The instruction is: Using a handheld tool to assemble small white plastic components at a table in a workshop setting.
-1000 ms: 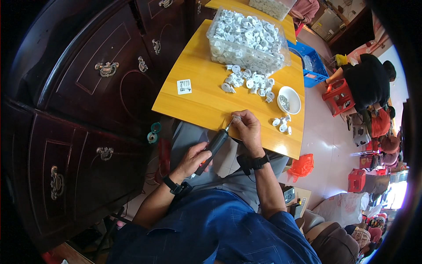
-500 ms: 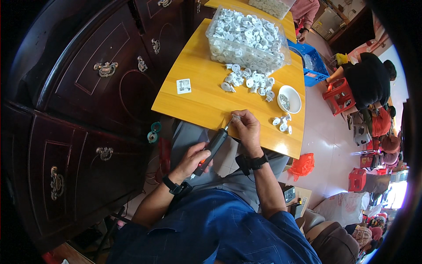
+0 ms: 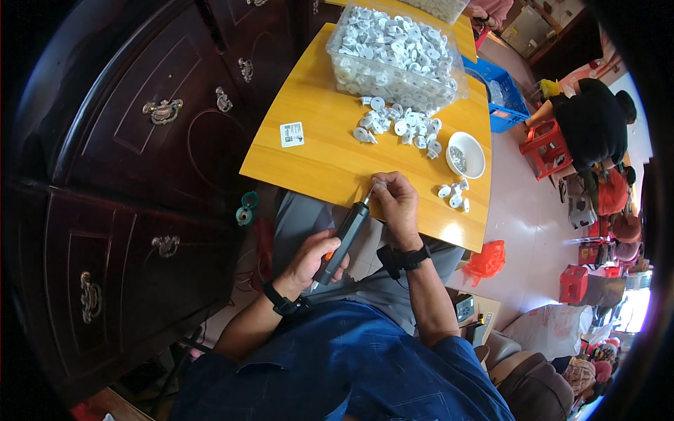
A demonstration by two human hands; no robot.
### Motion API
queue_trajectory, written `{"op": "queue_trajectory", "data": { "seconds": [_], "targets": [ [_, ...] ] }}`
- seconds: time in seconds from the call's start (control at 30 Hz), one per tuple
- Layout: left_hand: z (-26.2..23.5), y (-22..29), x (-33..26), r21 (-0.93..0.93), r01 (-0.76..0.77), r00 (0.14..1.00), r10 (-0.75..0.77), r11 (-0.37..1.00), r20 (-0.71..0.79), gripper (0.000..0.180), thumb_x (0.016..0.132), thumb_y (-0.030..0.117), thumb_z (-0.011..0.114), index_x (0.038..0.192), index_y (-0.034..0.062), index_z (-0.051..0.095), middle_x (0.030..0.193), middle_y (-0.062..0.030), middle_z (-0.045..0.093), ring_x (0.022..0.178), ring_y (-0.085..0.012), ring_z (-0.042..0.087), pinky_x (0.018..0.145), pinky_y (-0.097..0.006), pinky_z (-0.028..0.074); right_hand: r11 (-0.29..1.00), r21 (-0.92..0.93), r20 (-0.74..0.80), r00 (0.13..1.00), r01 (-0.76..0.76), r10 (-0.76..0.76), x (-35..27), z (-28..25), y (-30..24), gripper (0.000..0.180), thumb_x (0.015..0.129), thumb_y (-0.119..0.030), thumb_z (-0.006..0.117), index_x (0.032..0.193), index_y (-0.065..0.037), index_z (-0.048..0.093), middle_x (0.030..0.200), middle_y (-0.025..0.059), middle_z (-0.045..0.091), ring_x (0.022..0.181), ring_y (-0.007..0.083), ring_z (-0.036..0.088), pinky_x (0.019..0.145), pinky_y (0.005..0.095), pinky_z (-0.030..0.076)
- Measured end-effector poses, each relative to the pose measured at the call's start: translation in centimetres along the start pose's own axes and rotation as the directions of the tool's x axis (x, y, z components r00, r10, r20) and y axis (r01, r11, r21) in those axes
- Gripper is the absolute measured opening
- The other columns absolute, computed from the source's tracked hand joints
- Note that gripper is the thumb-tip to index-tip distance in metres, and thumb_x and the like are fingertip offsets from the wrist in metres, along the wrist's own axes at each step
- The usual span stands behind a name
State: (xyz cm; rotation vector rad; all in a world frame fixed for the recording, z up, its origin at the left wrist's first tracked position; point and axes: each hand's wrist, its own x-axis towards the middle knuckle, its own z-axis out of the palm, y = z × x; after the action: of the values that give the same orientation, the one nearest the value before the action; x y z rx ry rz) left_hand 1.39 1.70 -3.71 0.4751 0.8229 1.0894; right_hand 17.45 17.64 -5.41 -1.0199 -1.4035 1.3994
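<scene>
Head view: left hand (image 3: 309,259) has its fingers wrapped around the lower end of a dark electric screwdriver (image 3: 345,236). The tool's long axis slants up and to the right, its tip meeting the right hand (image 3: 397,203) at the near edge of the yellow tabletop (image 3: 316,165). Right fingers are pinched narrow on a small part at the tip; the part itself is too hidden to identify. Loose white parts (image 3: 453,194) lie just right of that hand, a white bowl (image 3: 465,155) beyond them.
</scene>
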Motion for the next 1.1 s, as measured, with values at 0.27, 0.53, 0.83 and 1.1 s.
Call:
{"op": "queue_trajectory", "data": {
  "seconds": [0.27, 0.53, 0.83, 1.1],
  "targets": [
    [0.4, 0.5, 0.1, -0.001, 0.026, 1.000, -0.026, 1.000, -0.015, 0.028, 0.098, 0.032, 0.046, 0.105, 0.0065, 0.055, 0.075, -0.0104, 0.063, 0.055, -0.0156, 0.060, 0.051, -0.027, 0.050, 1.000, 0.006, -0.019, 1.000, 0.017, -0.017, 0.0, 0.0, -0.1, 0.010, 0.093, 0.000, 0.065, 0.103, 0.000, 0.065, 0.085, -0.0018, 0.066, 0.076, 0.0044, 0.060, 0.069, 0.0205, 0.049],
    [0.1, 1.2, 0.4, 0.029, 0.027, 1.000, -0.026, 0.999, -0.016, 0.027, 0.098, 0.030, 0.047, 0.105, 0.0056, 0.055, 0.075, -0.0100, 0.063, 0.056, -0.0157, 0.060, 0.051, -0.027, 0.050, 1.000, 0.002, -0.031, 1.000, -0.003, 0.003, 0.0, 0.0, -0.2, 0.010, 0.093, 0.000, 0.065, 0.103, 0.000, 0.065, 0.086, -0.0009, 0.067, 0.077, 0.0047, 0.061, 0.070, 0.0206, 0.050],
    [-0.5, 1.8, 0.5, 0.077, 0.028, 0.999, -0.026, 0.997, -0.028, 0.030, 0.098, 0.032, 0.053, 0.108, 0.0043, 0.057, 0.075, -0.0082, 0.064, 0.055, -0.0140, 0.060, 0.051, -0.026, 0.050, 1.000, 0.016, -0.035, 0.999, -0.012, 0.012, 0.1, 0.0, -0.4, 0.011, 0.093, 0.001, 0.065, 0.103, 0.000, 0.064, 0.087, 0.0001, 0.067, 0.078, 0.0054, 0.061, 0.071, 0.0209, 0.050],
    [-0.8, 2.6, 0.8, 0.205, 0.013, 1.000, -0.009, 0.979, -0.022, 0.026, 0.098, 0.029, 0.052, 0.103, 0.0039, 0.056, 0.076, -0.0085, 0.063, 0.057, -0.0139, 0.059, 0.054, -0.027, 0.050, 0.999, 0.030, -0.029, 0.999, -0.013, 0.014, 0.2, 0.1, -0.2, 0.011, 0.093, 0.001, 0.064, 0.104, 0.001, 0.064, 0.088, -0.0001, 0.067, 0.079, 0.0058, 0.061, 0.072, 0.0213, 0.051]
  ]
}}
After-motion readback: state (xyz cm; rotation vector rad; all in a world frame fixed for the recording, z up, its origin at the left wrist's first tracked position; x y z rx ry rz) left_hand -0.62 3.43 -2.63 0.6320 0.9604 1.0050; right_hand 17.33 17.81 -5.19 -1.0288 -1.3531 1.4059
